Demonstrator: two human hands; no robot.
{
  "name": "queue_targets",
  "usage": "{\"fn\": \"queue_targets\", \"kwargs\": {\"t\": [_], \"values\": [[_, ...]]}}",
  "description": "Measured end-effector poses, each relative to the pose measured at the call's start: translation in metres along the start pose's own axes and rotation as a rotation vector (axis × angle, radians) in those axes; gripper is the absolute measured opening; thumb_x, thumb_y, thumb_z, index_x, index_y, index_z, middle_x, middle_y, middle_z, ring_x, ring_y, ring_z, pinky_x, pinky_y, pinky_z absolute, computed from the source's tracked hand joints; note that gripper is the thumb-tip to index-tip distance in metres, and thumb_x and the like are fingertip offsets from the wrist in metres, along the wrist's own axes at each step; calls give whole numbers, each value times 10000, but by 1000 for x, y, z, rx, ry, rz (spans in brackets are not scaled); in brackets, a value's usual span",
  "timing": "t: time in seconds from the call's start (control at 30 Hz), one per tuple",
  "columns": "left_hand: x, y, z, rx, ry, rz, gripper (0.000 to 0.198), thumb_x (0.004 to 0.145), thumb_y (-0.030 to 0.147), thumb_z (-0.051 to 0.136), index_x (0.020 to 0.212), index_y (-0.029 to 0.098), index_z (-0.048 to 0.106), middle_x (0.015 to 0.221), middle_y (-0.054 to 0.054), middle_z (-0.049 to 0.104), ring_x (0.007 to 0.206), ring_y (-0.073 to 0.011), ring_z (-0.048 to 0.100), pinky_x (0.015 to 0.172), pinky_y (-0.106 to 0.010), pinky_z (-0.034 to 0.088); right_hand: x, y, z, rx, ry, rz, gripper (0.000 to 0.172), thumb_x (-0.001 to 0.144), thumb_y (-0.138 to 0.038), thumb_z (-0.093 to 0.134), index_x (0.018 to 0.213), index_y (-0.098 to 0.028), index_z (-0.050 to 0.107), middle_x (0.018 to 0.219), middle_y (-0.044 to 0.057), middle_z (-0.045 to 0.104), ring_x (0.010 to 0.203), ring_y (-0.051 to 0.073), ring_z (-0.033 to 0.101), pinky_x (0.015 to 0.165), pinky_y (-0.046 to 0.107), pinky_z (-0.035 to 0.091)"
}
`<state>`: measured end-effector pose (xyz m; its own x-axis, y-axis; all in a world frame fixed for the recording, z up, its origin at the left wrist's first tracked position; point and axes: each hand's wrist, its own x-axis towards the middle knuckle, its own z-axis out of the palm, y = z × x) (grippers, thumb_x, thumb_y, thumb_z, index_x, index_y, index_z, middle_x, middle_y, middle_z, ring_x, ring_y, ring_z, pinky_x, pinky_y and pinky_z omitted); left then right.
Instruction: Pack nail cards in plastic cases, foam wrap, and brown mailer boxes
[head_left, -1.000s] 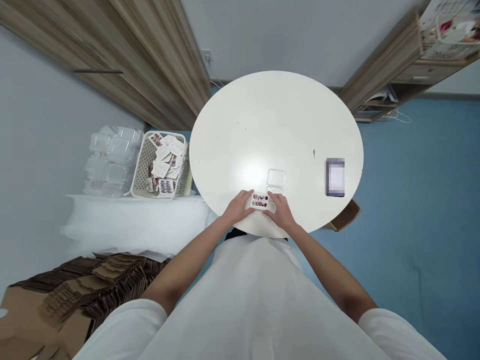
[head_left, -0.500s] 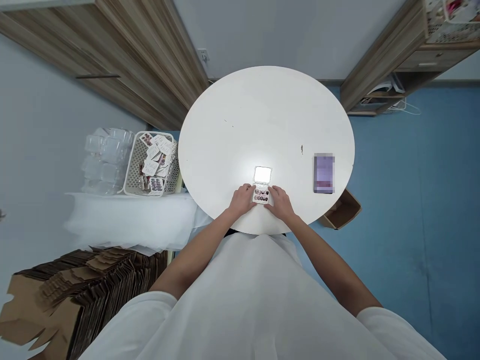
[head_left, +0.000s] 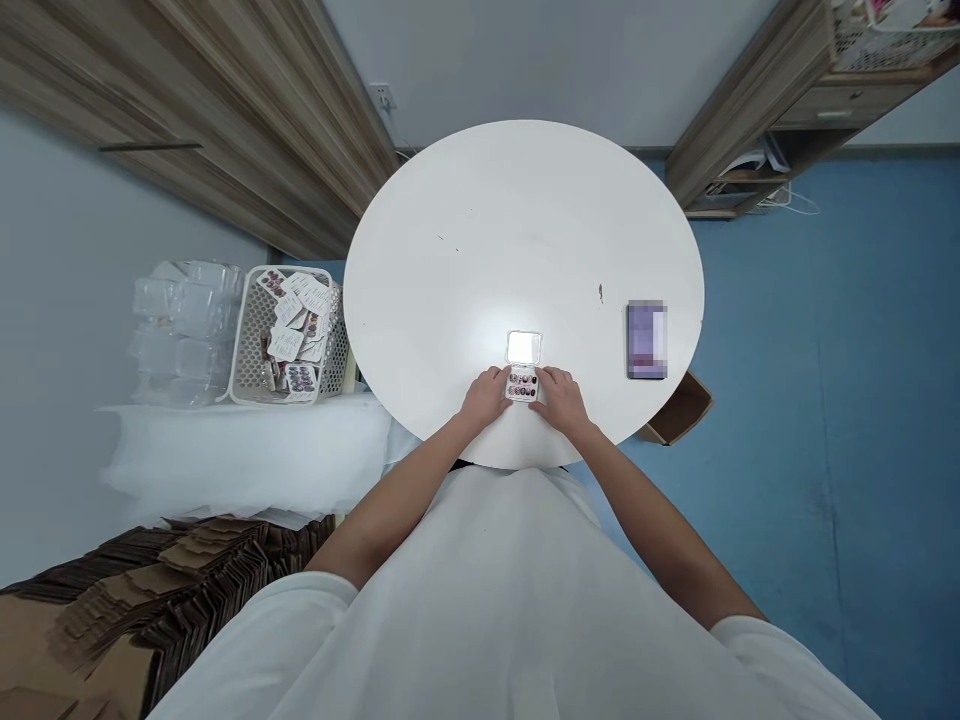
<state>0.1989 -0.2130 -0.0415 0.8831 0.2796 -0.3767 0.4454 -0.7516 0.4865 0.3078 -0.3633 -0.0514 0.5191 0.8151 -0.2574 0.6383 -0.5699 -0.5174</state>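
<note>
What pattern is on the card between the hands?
The card has two rows of pinkish and dark ovals; best view: head.

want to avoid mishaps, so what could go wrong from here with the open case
The card between the left hand and right hand could tilt if they press unevenly. The open lid might pinch it if it sits crooked; too small to tell. Cards heaped in the basket could spill if it is bumped.

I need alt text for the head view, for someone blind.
A person's left hand and right hand hold an open clear case with a card of small ovals on a white table; a basket of cards stands at left.
</note>
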Motion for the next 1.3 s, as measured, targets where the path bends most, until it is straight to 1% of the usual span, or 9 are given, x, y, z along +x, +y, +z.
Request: {"fn": "queue_targets", "kwargs": {"t": [0.3, 0.5, 0.6, 0.7, 0.9, 1.0, 1.13, 1.23, 1.3], "values": [[-1, -1, 3, 20, 1, 26, 619, 728, 208, 590, 1285, 165, 323, 1074, -105, 486, 978, -248, 480, 784, -340, 410, 1, -1, -1, -4, -3, 10, 672, 685, -260, 636, 1292, -222, 351, 1202, 119, 461, 1088, 315, 387, 810, 446, 413], [-9, -1, 8, -215, 54, -67, 685, 708, 225, 616, 1310, 160, 296, 1136, -120, 467, 1033, -247, 472, 850, -364, 407, -3, -4, 0, 156, 27, 94, 693, 676, -263, 609, 1311, -205, 335, 1199, 117, 454, 1104, 298, 402, 868, 460, 408], [-12, 1, 10, -389, 60, -175, 585, 746, 223, 562, 1283, 154, 340, 1119, -121, 477, 922, -196, 530, 804, -340, 437, -3, -6, 2, 378, 46, 263, 646, 696, -223, 537, 1309, -196, 339, 1171, 107, 465, 995, 232, 494, 826, 402, 457], [-10, 3, 10, -505, 63, -246, 440, 759, 183, 517, 1192, 161, 445, 1087, -105, 504, 844, -161, 543, 770, -319, 447, 1, -9, 3, 588, 7, 404, 666, 655, -155, 508, 1301, -197, 353, 1148, 92, 485, 862, 174, 540, 745, 341, 492], [-7, 1, 7, -793, 69, -338, 262, 756, 168, 497, 1001, 173, 593, 863, -35, 588, 725, -126, 532, 723, -307, 457, 6, -15, -5, 782, -51, 398, 599, 616, -122, 497, 1210, -195, 480, 1063, 72, 538, 713, 125, 531, 626, 294, 488], [-13, 0, -1, -1012, 103, -388, 286, 756, 219, 532, 1032, 164, 588, 837, -39, 600, 726, -119, 542, 713, -302, 470, 0, -19, -16, 836, -55, 378, 554, 652, -158, 500, 1203, -205, 496, 1066, 65, 539, 724, 120, 540, 619, 286, 482], [-29, 6, -21, -1228, 115, -404, 301, 738, 288, 595, 1017, 177, 584, 954, -66, 603, 818, -126, 569, 737, -306, 483, -12, -30, -35, 879, -23, 343, 526, 694, -221, 532, 1218, -231, 489, 1096, 62, 526, 817, 133, 557, 676, 299, 480], [-44, 13, -38, -1344, 51, -346, 287, 714, 333, 638, 957, 191, 582, 1050, -74, 589, 889, -147, 581, 734, -309, 494, -25, -41, -51, 930, 3, 300, 493, 717, -269, 554, 1207, -256, 498, 1108, 55, 524, 863, 138, 553, 736, 318, 473], [-54, 17, -47, -1425, -25, -299, 313, 707, 355, 652, 960, 196, 558, 1021, -72, 610, 877, -154, 600, 725, -318, 501, -33, -47, -59, 978, 15, 272, 468, 720, -307, 572, 1183, -262, 517, 1094, 50, 529, 831, 130, 556, 747, 323, 472]]}}
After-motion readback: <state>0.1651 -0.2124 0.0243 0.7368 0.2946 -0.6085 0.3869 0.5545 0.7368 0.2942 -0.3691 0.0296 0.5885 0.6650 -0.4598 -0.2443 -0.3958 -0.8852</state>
